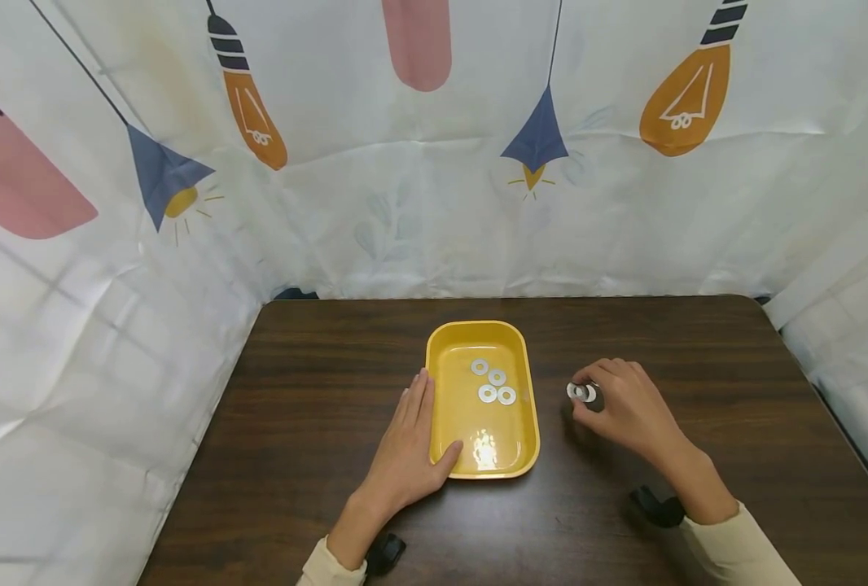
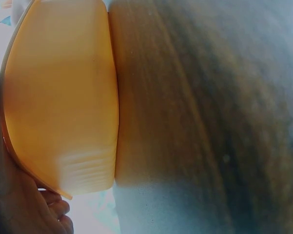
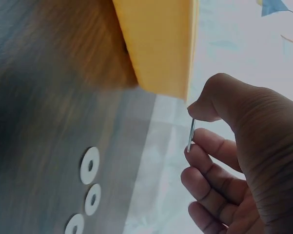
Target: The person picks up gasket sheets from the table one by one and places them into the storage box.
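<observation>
Remotely, my straight-fingered left grip (image 1: 408, 452) likely steadies the tray (image 1: 463, 423) from nine o'clock (right grip (image 1: 626, 407) pinches a flat washer (image 3: 190, 136)).

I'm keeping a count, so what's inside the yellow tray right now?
Inside the yellow tray, four pale washers lie close together on the bottom. The left hand covers the near-left corner, so that small patch of the inside cannot be seen.
</observation>
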The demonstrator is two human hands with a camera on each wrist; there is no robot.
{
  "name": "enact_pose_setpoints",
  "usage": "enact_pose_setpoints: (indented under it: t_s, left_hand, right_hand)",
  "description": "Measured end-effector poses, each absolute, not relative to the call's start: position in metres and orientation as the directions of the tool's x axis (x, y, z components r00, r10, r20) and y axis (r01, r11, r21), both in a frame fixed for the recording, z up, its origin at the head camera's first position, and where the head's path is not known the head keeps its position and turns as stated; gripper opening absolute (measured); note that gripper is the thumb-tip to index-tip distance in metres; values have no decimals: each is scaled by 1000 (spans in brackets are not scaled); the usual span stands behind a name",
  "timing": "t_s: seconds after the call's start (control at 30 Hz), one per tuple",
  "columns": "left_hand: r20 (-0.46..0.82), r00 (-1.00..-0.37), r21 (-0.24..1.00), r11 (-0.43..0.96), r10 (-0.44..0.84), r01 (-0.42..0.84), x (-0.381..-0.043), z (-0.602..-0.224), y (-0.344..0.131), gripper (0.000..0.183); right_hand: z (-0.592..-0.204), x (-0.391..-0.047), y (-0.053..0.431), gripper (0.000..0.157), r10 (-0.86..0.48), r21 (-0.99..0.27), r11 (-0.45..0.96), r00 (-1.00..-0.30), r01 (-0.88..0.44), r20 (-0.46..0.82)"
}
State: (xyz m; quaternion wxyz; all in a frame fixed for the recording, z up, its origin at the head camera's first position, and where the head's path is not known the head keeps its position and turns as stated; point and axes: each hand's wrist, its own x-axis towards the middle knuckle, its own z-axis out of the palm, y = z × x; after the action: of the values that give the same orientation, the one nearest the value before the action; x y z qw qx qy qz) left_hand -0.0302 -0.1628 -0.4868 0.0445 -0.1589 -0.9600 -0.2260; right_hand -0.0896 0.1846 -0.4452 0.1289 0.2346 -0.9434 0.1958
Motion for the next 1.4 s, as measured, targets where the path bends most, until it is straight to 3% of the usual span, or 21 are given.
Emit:
enact_pose_setpoints:
  t_s: [0.43, 0.83, 1.4]
  left_hand:
    - [143, -946, 424, 846, 291, 324, -31, -486, -165, 101]
    - [112, -952, 431, 849, 285, 305, -28, -488, -165, 100]
    - [139, -948, 436, 842, 287, 319, -29, -486, -163, 101]
  right_hand:
    - [-437, -93, 169, 24, -399, -340, 792, -851, -508, 341]
    - [-432, -96, 154, 21, -455, -294, 780, -823, -553, 341]
    - [-423, -103, 125, 22, -538, -313, 735, -798, -602, 272]
